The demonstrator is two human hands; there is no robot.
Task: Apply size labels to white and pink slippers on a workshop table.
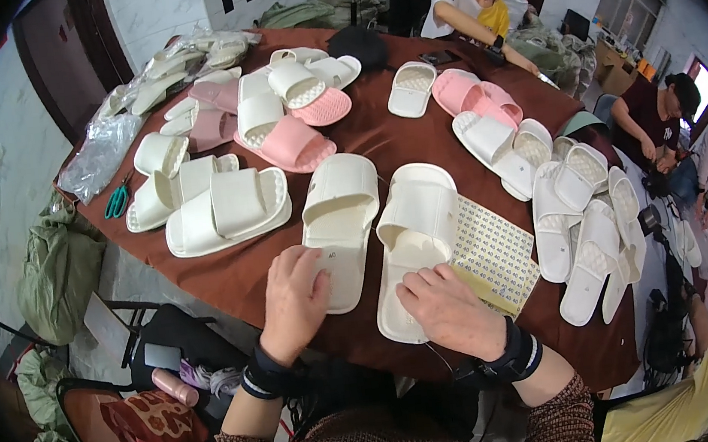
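Note:
Two white slippers lie side by side before me, toes pointing away. My left hand (296, 300) is at the left slipper (344, 269), its fingers loosely bent and thumb apart, holding nothing visible. A small printed mark shows on that slipper's insole. My right hand (454, 307) rests on the heel part of the right slipper (397, 301). Its fingers are curled and pressed together on the insole; whatever may be under the fingertips is hidden. A yellowish sheet of small printed stickers (495, 249) lies beside the right slipper, close to my right hand.
White and pink slippers crowd the brown-covered table (401, 134), with a white heap (582, 257) at right. Teal-handled scissors (116, 200) and a clear plastic bag (101, 157) lie at left. A person (478, 5) reaches over the far edge. A chair (90, 421) stands lower left.

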